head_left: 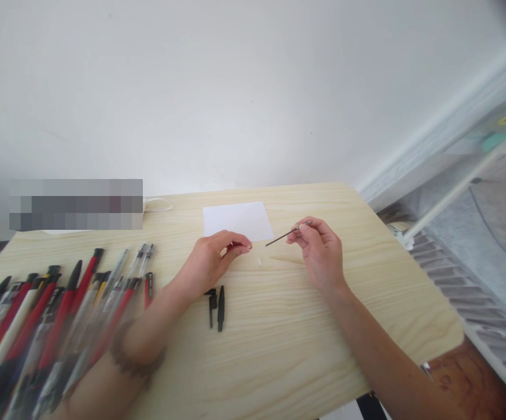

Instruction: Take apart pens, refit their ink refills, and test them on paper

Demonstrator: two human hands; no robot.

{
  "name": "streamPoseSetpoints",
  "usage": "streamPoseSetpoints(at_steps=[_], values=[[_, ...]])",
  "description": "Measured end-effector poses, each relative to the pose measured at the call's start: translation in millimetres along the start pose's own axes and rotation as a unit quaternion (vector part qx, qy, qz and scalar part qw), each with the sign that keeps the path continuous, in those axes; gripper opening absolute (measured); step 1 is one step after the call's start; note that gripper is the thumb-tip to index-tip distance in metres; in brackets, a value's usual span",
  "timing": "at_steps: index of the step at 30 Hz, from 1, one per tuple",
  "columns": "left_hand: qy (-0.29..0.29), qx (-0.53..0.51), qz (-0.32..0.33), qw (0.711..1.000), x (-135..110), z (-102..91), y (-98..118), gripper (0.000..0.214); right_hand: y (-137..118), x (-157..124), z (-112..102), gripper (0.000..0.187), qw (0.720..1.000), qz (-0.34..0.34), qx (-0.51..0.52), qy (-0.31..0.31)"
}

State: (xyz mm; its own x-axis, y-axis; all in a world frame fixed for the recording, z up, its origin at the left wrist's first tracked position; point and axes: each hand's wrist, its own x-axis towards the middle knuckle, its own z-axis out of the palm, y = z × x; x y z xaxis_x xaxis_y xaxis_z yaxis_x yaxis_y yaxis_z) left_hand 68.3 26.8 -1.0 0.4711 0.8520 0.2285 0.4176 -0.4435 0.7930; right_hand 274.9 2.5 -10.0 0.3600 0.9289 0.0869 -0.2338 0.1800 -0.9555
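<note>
Pale worktop (279,344): right hand (323,256) grips thin dark rod (280,237), long axis aimed leftward at, not touching, left hand (217,255), fingertips pinched, contents unclear.

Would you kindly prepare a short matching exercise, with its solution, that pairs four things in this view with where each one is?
Things:
1. Thin dark rod
2. White paper sheet
3. Large group of pens
4. Black tapered piece

Places:
A. On the table, next to a thinner black piece
B. Spread over the left side of the table
C. Held in the grip of the right hand
D. Flat on the table, just beyond the left hand

Right pairs: 1-C, 2-D, 3-B, 4-A
</note>
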Motion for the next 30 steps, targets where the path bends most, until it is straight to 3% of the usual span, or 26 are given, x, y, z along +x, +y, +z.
streamPoseSetpoints(at_steps=[10,23,30], values=[[-0.035,-0.021,-0.030,0.999,-4.6,3.3,-2.3,0.011,1.7,-2.7,0.7,0.006,1.000,-0.014,-0.020,0.002],[-0.016,-0.004,0.039,0.999,-4.5,0.3,-7.1,0.018,3.0,-3.9,1.7,0.008,0.999,-0.015,-0.037,0.006],[0.009,-0.052,-0.018,0.998,-5.0,-0.3,-3.5,0.016,2.5,-5.2,4.7,0.011,0.999,-0.006,-0.039,0.013]])
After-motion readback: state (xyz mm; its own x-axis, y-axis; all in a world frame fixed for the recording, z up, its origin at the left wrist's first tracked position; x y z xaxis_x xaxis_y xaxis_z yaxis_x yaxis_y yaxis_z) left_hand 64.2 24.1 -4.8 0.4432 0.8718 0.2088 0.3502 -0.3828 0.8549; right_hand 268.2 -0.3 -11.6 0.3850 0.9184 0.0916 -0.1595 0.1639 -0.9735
